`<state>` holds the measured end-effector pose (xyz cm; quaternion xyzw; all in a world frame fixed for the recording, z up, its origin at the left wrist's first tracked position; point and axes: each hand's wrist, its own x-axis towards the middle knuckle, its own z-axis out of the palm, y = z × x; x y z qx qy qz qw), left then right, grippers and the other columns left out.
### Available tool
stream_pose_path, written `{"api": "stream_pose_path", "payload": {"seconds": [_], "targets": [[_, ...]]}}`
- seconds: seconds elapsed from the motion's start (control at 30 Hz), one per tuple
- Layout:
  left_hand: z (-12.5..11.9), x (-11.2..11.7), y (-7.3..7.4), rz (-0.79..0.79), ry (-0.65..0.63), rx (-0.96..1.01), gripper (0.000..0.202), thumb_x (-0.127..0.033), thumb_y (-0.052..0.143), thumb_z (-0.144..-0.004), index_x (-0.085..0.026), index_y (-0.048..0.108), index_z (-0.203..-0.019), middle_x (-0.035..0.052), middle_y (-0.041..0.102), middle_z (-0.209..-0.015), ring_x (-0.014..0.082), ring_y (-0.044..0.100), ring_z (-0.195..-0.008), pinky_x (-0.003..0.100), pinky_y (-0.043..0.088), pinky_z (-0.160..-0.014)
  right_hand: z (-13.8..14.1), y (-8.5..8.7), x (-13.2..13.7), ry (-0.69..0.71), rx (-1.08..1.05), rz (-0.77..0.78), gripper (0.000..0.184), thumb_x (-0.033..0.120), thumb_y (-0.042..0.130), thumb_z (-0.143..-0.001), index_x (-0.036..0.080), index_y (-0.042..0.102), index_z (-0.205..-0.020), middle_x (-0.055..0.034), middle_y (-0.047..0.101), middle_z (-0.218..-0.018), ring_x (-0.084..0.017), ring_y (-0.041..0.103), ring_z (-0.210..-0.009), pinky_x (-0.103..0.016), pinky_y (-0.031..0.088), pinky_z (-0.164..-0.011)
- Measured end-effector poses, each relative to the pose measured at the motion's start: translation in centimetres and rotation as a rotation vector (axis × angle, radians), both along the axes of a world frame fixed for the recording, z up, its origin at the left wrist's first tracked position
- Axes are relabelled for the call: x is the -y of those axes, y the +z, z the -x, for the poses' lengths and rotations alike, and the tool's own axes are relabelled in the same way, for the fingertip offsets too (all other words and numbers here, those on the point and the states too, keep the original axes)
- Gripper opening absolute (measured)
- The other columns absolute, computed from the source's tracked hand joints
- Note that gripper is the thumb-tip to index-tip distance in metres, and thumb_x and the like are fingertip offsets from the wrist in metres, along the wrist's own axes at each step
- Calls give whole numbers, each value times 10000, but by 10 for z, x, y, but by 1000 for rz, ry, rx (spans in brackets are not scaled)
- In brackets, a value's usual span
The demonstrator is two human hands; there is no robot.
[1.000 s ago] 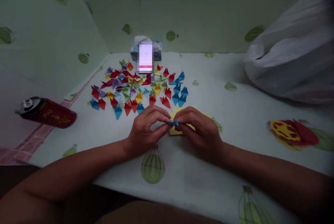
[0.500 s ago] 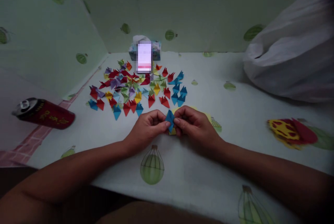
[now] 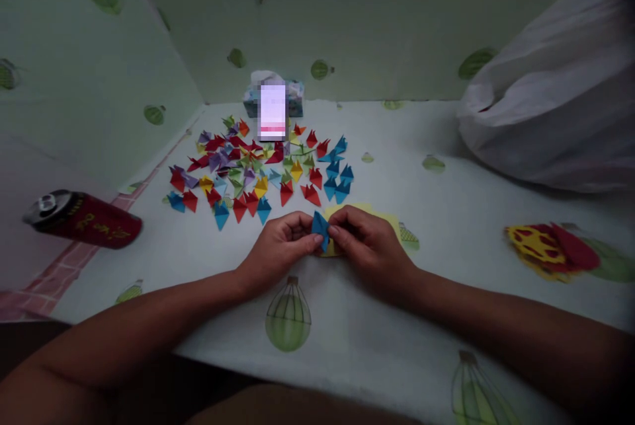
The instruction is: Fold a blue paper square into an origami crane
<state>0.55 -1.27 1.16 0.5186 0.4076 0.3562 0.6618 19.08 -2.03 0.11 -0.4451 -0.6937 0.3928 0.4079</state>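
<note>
- Two bare hands meet over the table (image 3: 397,319), both holding one small folded blue paper piece (image 3: 320,223) between them.
- Left hand (image 3: 278,240): narrow pinch, its thumb lying across the lower left part of the blue face; the fingers behind the paper are partly hidden.
- Right hand (image 3: 377,240): also a narrow pinch, thumb and fingertips closed on the right edge of the same piece.
- The blue paper piece is held just in front of the near left part of a yellow sheet (image 3: 389,219), nearer the person than the group of folded paper shapes (image 3: 251,202).
- The step in hand looks like shaping or pressing a fold on a piece that already has a diamond-like outline.
- The next move probably calls for a steady left pinch while the right fingertips work the edge, with light pressure so the thin points do not crumple.
- Its long axis runs away from the person, tilted: the far tip points up and a little left, the near tip down and slightly right. Which end is meant as the front cannot be told.
</note>
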Motion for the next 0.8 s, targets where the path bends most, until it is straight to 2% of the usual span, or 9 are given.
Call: {"api": "stream_pose_path", "payload": {"seconds": [0.17,0.3,0.53,0.8], "targets": [[3,-2,-1,-24,-14,-30,189,-327,697,-850,-141,674,-819,18,668,-759,128,636,-718,252,519,-714,-1,2,-2,38,-120,214,146,267,562,-898,196,547,-771,27,521,-628,-125,472,-575,-270,377,-558],[3,-2,-2,-61,-9,-9,278,-372,595,-932,-149,676,-788,20,664,-754,127,635,-716,255,531,-743,0,4,-2,49,-137,233,157,278,570,-875,195,539,-745,27,518,-634,-122,466,-579,-270,372,-560],[5,-4,-3,-33,25,-57,214,-353,667,-881,-151,719,-830,30,712,-752,137,660,-707,259,551,-718,2,6,-2,76,-215,373,182,319,590,-846,202,519,-727,36,520,-577,-122,471,-543,-267,374,-547],[5,-4,4,-55,43,-125,165,-309,701,-841,-160,750,-792,24,715,-707,126,658,-640,227,537,-638,1,6,-2,100,-220,377,216,336,582,-858,200,508,-707,34,520,-563,-116,465,-528,-265,370,-538]]}}
